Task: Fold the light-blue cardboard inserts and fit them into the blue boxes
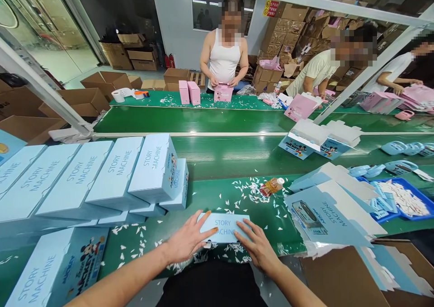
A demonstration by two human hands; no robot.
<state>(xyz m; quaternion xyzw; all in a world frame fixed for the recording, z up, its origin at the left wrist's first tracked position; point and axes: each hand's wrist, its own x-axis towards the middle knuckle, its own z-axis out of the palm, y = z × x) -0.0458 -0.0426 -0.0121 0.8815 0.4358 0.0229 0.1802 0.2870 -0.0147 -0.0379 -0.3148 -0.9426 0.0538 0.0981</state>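
A light-blue carton [224, 222] lettered "STORY MACHINE" stands closed at the front edge of the green work table. My left hand [186, 239] rests on its left end, fingers spread over the top. On the right end lies my right hand [257, 243], its fingers stretched out and apart across the top. Neither hand is wrapped around the carton. Stacked light-blue cartons [152, 162] with the same lettering are to the left, and another carton [68, 266] stands nearer me. A small drink bottle [272, 187] with a white cap lies beyond my right hand.
White paper scraps [242, 191] litter the table. Unfilled light-blue boxes [325, 212] lie to the right, beside a blue tray [420, 198] of white pieces. An open brown carton [339, 275] is at lower right. Across the belt, a co-worker [224, 56] handles a pink box [223, 92].
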